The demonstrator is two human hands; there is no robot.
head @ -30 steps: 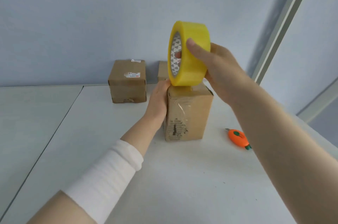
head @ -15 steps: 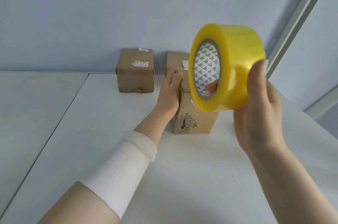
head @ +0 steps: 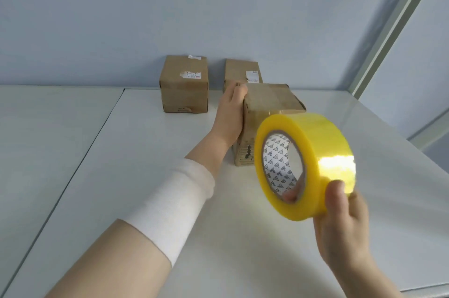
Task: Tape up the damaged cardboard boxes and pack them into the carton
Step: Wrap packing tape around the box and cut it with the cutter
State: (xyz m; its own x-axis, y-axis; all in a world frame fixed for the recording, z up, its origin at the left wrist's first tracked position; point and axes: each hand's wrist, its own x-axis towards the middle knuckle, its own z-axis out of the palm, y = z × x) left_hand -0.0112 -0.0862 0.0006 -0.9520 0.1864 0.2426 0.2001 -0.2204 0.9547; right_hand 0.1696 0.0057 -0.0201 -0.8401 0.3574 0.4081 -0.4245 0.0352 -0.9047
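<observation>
**On a white table: tape roll held up in front of a torn box**

Near the middle of the white table [head: 109, 188], a small brown cardboard box [head: 269, 100] stands upright. Clear tape already covers part of its top and front. Low on its front face, at the left corner, the cardboard is torn open in a ragged hole [head: 246, 154].

The left hand [head: 230, 115] lies flat against the left side of this box, fingers straight and pressed to the cardboard, not curled round it. A white sleeve [head: 175, 202] covers part of that forearm.

The right hand [head: 345, 229] holds a yellow roll of packing tape [head: 323, 151] in the air, closer to the camera than the box and hiding the box's lower right part. The thumb presses on the roll's outer band and a fingertip hooks inside the patterned core, so the grip is a firm pinch. The roll's open centre faces left, toward the viewer.

At the back of the table, against a pale blue wall [head: 218, 5], stand 2 more brown boxes. One [head: 184, 93] stands apart to the left; the other [head: 239, 70] is just behind the left hand. Both carry white labels.
</observation>
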